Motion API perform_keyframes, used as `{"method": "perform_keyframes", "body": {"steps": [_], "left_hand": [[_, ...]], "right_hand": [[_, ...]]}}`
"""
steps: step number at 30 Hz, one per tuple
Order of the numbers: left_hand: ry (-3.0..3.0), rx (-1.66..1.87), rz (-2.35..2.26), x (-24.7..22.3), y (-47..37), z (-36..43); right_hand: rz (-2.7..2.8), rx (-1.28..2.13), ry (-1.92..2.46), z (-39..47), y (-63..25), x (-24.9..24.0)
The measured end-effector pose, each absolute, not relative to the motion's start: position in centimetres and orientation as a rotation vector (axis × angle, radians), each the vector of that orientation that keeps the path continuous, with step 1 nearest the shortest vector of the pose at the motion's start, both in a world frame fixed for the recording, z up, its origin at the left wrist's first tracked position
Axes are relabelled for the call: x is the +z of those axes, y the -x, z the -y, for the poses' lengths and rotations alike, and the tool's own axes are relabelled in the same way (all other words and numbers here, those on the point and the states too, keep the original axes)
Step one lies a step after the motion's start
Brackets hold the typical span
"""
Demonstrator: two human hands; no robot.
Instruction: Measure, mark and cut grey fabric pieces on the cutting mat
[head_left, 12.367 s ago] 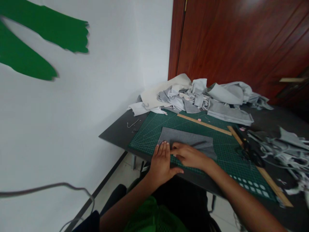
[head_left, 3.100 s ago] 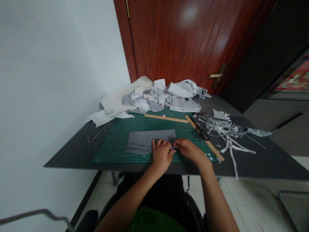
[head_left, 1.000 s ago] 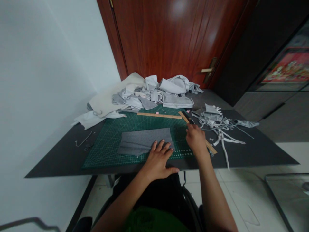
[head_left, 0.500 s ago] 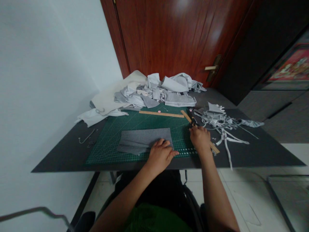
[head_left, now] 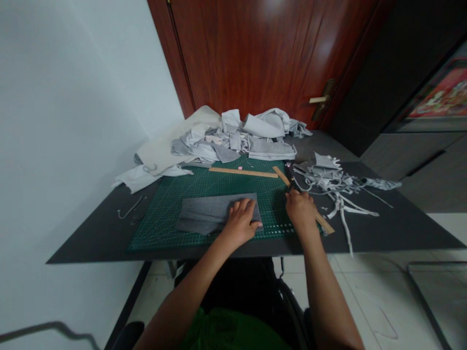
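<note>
A dark grey cloth piece (head_left: 204, 211) lies folded on the green cutting mat (head_left: 160, 228). My left hand (head_left: 242, 222) rests on the cloth's right part, fingers spread and pressing flat. To the right, over the mat's right edge, my right hand (head_left: 301, 209) has its fingers curled at a dark tool (head_left: 291, 184), partly hidden by the hand, which looks like scissors. Beneath and beside that hand, a wooden ruler (head_left: 326, 225) runs diagonally. Another wooden ruler (head_left: 242, 172) lies across the mat behind the cloth.
Grey and white fabric pieces (head_left: 207, 146) are heaped along the table's back. At the right sits a tangle of scraps and strips (head_left: 324, 175). A thin curved wire-like item (head_left: 130, 208) lies left. A door (head_left: 255, 58) stands behind.
My left hand has moved slightly up and left, farther onto the grey cloth. My right hand has shifted only a little, staying at the dark tool.
</note>
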State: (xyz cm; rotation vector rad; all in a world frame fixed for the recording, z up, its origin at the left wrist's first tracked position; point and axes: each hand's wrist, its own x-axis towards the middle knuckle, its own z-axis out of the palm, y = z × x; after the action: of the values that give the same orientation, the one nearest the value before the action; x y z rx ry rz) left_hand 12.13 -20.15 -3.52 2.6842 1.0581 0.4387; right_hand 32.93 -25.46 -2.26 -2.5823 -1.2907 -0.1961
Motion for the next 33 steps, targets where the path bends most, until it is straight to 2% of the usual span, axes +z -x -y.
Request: {"method": "perform_keyframes", "body": {"steps": [7, 15, 19, 22, 28, 33], "left_hand": [[-2.832, 0.352, -1.081, -3.9, -11.4, 20.0], [-2.844, 0.355, -1.08, -3.9, -11.3, 20.6], [-2.885, 0.341, -0.974, -4.1, -11.1, 20.5], [-2.901, 0.322, -0.925, -4.1, -10.9, 20.5], [-2.881, 0.32, -0.933, -4.2, -10.8, 21.2], [-2.849, 0.366, -1.004, -4.7, -10.8, 21.9]], "right_hand": [[1.096, -0.072, 2.339, 25.0, -34.1, -3.3], [0.54, 0.503, 1.699, 25.2, -39.3, -4.4], [0.529, 0.918, 1.208, 25.1, -39.5, -3.6], [0.546, 1.079, 1.055, 25.2, -38.6, -2.7], [0.595, 1.058, 0.905, 25.1, -36.6, -1.7], [0.598, 0.838, 0.883, 24.5, -35.5, -2.1]]}}
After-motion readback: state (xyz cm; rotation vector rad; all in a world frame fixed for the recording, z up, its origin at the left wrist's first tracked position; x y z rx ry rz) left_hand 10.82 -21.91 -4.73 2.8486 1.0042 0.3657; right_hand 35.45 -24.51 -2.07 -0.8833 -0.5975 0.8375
